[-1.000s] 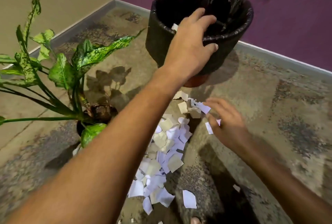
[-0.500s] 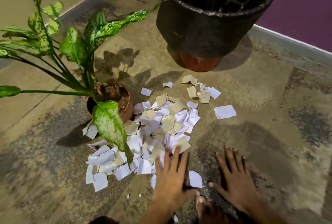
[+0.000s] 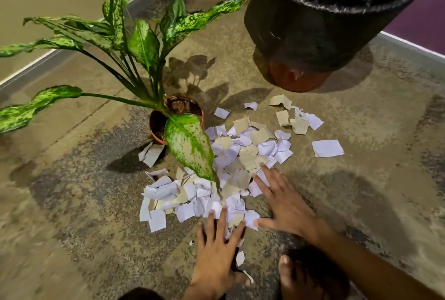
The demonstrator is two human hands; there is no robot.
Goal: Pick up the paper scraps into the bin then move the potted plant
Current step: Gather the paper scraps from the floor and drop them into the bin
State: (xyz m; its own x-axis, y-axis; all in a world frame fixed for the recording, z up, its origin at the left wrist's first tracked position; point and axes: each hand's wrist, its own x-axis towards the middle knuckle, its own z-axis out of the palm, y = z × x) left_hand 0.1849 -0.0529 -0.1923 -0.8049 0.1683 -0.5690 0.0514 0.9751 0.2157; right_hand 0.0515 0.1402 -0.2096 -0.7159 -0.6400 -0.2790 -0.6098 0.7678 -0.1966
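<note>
Mottled brown floor (image 3: 361, 155). A black-lined bin (image 3: 332, 17) stands beyond white and tan paper scraps (image 3: 240, 155) beside a potted plant (image 3: 178, 116); left hand (image 3: 216, 251) and right hand (image 3: 286, 203) lie flat, fingers spread, grasping nothing.

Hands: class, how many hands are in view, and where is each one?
2. The left hand lies flat at the near edge of the paper scraps; the right hand rests on the pile's right side. Neither is hidden.
</note>
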